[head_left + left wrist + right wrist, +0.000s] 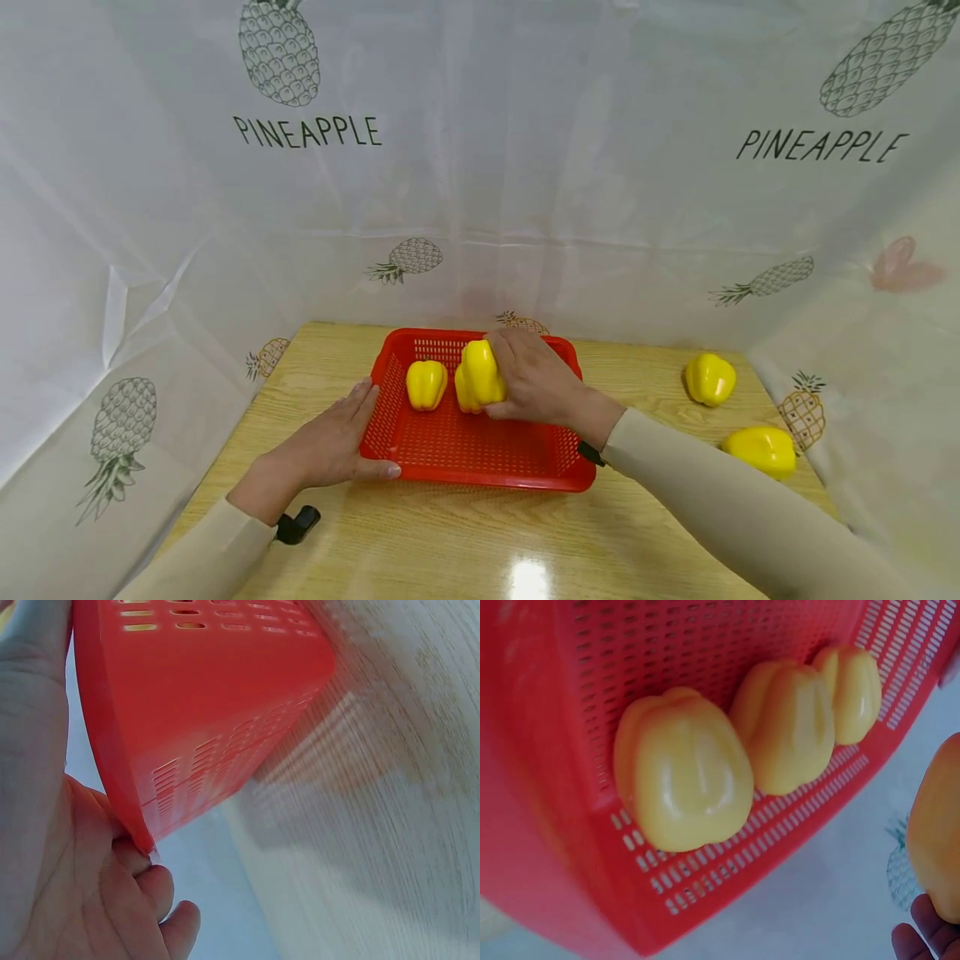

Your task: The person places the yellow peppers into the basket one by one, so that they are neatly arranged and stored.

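Observation:
My right hand grips a yellow bell pepper over the red plastic basket. In the right wrist view, the held bell pepper is at the right edge, with fingertips against it. Inside the basket, the right wrist view shows a near bell pepper, a middle one and a far one. From the head, the left pepper shows whole; another is partly behind the held one. My left hand holds the basket's near left corner, thumb along the front rim.
Two more yellow bell peppers lie on the wooden table to the right: one farther back, one nearer beside my right forearm. A white pineapple-print sheet encloses the back and sides.

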`<action>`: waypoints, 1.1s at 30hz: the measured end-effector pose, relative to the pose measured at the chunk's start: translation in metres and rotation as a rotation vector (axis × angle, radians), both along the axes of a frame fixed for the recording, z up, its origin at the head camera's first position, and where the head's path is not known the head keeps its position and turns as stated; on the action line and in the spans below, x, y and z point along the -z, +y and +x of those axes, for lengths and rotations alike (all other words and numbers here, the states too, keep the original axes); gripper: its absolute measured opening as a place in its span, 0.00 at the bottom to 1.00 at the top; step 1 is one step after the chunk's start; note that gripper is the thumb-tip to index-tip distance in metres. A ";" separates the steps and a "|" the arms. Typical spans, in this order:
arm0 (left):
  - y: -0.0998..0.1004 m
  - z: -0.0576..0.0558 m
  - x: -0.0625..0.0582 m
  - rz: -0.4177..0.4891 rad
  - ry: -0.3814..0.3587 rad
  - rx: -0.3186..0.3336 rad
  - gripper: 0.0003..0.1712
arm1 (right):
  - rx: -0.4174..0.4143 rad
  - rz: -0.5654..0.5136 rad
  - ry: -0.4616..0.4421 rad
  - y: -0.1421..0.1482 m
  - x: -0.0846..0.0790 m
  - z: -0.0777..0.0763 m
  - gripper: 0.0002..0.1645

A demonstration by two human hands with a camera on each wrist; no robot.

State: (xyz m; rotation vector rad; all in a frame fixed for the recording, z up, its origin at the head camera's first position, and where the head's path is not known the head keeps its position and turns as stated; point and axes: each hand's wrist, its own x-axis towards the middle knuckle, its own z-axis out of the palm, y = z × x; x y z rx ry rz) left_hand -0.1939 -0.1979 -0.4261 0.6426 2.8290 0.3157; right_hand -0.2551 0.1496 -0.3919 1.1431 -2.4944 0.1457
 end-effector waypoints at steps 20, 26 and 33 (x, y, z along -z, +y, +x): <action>-0.001 -0.002 0.004 -0.013 0.000 -0.010 0.80 | 0.002 0.191 -0.047 -0.062 0.017 -0.001 0.50; -0.001 -0.002 0.003 -0.012 0.015 0.001 0.79 | 0.035 0.279 -0.075 -0.079 0.026 0.001 0.53; -0.002 -0.001 0.003 -0.006 0.007 -0.009 0.79 | 0.042 0.359 -0.100 -0.092 0.035 0.004 0.54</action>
